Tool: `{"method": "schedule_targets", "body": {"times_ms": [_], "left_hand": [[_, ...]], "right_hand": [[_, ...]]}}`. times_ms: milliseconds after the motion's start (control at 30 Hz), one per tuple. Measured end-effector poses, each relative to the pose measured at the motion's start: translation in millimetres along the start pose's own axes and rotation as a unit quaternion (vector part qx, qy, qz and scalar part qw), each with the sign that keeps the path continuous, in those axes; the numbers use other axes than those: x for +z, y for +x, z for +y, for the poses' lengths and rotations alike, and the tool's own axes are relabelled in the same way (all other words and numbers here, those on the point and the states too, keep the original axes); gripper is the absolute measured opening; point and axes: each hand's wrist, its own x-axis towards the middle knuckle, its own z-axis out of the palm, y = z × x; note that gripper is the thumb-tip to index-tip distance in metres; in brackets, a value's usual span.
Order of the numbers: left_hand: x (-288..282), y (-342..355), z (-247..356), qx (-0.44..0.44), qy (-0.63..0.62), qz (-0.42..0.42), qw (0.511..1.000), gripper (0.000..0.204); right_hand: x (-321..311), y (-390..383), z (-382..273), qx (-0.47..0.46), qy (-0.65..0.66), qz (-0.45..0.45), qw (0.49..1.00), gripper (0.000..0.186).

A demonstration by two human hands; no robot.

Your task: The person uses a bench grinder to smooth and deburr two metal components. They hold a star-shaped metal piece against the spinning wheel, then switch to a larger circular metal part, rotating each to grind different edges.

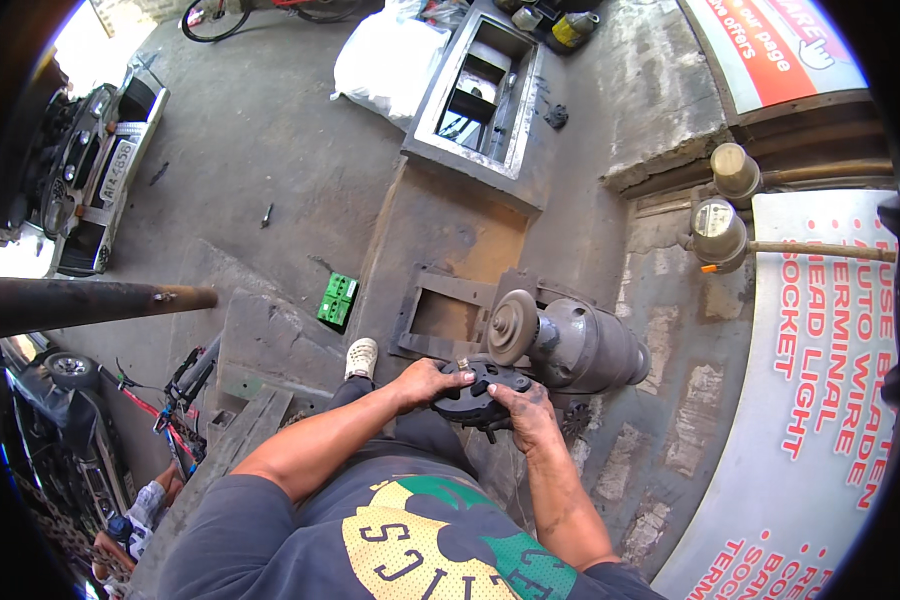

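Note:
In the head view my left hand (pixel 426 385) and my right hand (pixel 525 418) hold a dark, roughly round metal part (pixel 475 405) between them at waist height, thumbs on its upper face. A small brass-coloured piece shows at its top. Directly beyond the part is a grey bench grinder (pixel 585 340), its round wheel (pixel 512 322) close above my hands. A rusty square metal frame (pixel 410 325) lies left of the grinder.
A green battery (pixel 338 297), metal post (pixel 90 305), white sack (pixel 390 65) and metal-rimmed basin (pixel 430 137) surround the workspace. Vehicles (pixel 95 180), bicycles (pixel 170 420) and another person (pixel 145 510) are at left. A signboard (pixel 770 380) and meters (pixel 718 232) line the right.

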Motion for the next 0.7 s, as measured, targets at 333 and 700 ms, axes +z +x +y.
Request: {"method": "schedule_targets", "body": {"times_ms": [333,700], "left_hand": [[-11.2,12.4,8.7,-0.062,0.082,-0.004,0.995,0.085],[-16.3,13.6,5.6,-0.065,0.100,0.020,0.993,0.093]], "right_hand": [[3.2,-12.1,-18.3,0.043,0.034,-0.051,0.997,0.041],[0.6,4.6,-12.3,0.058,0.056,-0.070,0.994,0.043]]}}
